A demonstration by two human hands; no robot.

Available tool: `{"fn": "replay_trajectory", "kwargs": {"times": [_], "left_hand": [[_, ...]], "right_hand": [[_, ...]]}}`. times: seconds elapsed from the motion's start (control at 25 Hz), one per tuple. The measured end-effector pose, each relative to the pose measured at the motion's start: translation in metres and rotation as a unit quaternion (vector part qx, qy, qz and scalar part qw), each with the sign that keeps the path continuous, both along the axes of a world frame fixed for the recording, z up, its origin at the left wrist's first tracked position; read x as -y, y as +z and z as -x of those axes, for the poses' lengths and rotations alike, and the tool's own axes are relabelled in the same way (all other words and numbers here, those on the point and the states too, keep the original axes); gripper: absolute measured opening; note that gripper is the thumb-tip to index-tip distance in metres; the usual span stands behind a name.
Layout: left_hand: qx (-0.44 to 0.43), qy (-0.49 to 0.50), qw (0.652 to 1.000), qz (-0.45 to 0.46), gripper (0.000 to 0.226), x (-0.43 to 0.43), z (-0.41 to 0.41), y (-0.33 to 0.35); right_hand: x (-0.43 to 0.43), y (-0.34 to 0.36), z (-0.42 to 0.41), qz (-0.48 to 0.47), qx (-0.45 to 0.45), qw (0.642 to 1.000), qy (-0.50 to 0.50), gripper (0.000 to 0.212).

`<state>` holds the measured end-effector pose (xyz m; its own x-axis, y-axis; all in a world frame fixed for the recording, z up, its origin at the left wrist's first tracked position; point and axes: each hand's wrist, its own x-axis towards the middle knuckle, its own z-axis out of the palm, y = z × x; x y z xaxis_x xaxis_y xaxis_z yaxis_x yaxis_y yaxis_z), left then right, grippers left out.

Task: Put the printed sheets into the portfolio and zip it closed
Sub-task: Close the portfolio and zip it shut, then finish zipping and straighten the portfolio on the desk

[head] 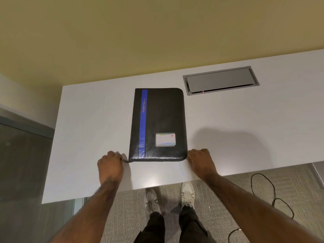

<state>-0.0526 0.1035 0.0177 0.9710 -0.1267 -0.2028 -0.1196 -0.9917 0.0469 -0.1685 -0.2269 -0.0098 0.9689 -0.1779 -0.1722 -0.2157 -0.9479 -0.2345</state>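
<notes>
- The left hand (110, 166) rests knuckles-up on the white table (91, 120), its fingers curled in tight. They seem to pinch a small dark tab, likely the zip pull (127, 161), which sticks out from the near left corner of the portfolio; the fingertips themselves are hidden under the hand, so the grip cannot be told for sure.
- Just right of those fingers lies the portfolio (163, 120), flat on the table with its cover shut. It is black, with a blue stripe (143, 123) running along its length near the left edge; the stripe carries the word "PORTFOLIO".
- Further right on the cover, toward the near end and between the two hands, a small pale card (165, 139) sits in a clear pocket.
- No printed sheets show outside the portfolio; what lies inside it cannot be seen.
- The right hand (201, 162) sits at the near right corner of the portfolio, fingers bent and closed loosely, their tips against the rounded corner. Whether they hold the edge or only press on it cannot be told.
- Beyond the right hand's fingers, well apart at the far side of the table, a grey cable hatch (220, 80) is set into the top.
- Below the table edge, on the carpet to the right of the right forearm, a black cable (273, 188) lies in loops.
</notes>
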Motion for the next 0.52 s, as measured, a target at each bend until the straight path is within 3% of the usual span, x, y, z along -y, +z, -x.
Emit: {"fn": "replay_trajectory", "kwargs": {"times": [0.12,0.24,0.4,0.52], "left_hand": [[0.067,-0.138,0.987,0.036,0.027,0.047,0.016,0.009],[0.039,-0.306,0.95,0.05,0.041,0.115,0.04,0.007],[0.0,-0.391,0.92,0.019,0.036,0.182,0.054,-0.001],[-0.008,-0.408,0.913,-0.009,0.031,0.199,0.052,-0.001]], "right_hand": [[0.005,-0.005,0.001,-0.009,-0.004,1.0,0.018,0.014],[0.016,-0.004,-0.005,-0.06,-0.013,0.998,0.013,0.023],[0.029,-0.006,-0.007,-0.043,0.001,0.997,0.062,0.011],[0.034,-0.007,-0.008,-0.031,-0.023,0.995,0.09,0.015]]}}
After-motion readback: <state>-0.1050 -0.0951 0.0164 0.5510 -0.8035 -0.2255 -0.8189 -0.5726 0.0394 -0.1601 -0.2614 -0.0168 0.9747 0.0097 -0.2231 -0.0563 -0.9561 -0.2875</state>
